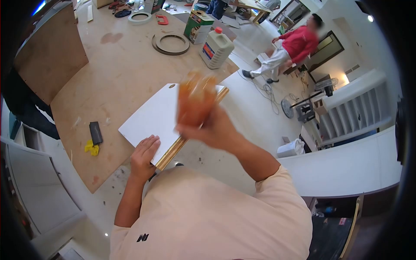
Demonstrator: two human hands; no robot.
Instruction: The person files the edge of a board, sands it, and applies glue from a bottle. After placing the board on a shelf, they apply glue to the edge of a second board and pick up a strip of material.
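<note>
My right hand (219, 132) is wrapped round an amber, see-through plastic bottle (196, 102), raised over a white panel (147, 115). Motion smears the bottle, so its top and its contents are hard to make out. Flat on the panel's near left corner rests my left hand (145, 157), fingers stretched out. A gold-brown strip (171, 154) runs along the panel's edge nearest my body. The bottle and right hand hide part of the panel and strip.
On the wooden tabletop (104, 82) lie a dark block (95, 132), a yellow cloth (92, 148), a coiled band (171, 44) and a red clamp (162, 20). A jerrycan (217, 50) and a green tin (198, 28) stand beyond. A person in red (299, 42) is at the right; cables (268, 93) lie on the floor.
</note>
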